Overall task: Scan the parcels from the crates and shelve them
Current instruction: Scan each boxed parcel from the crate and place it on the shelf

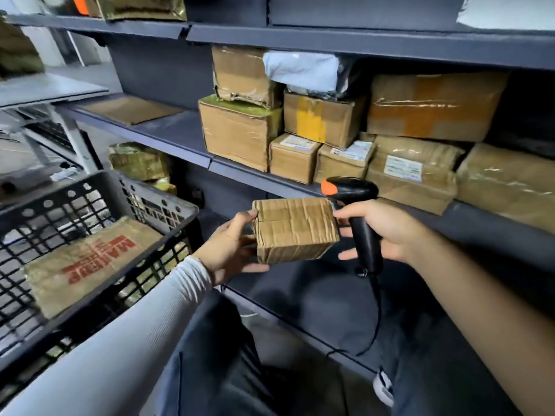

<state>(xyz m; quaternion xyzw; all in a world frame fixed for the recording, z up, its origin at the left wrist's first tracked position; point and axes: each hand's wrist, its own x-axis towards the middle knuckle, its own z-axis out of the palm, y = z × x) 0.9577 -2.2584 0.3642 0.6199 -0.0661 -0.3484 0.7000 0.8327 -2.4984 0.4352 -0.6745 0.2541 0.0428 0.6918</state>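
Taped parcel point(295, 229) gripped at its left end by left hand point(231, 247), held before the lower shelf point(306, 292), right hand point(387, 232) wrapped round black scanner point(359, 217) touching its right end, crate point(99, 205) beside.

Single view, head-worn, wide-angle: looks forward and down from the person's own height, close in, both forearms reaching up from the bottom edge. Faces the shelving point(240, 172) at a slant, its boards running from upper left to lower right. A crate point(168, 205) sits near, at the left edge.
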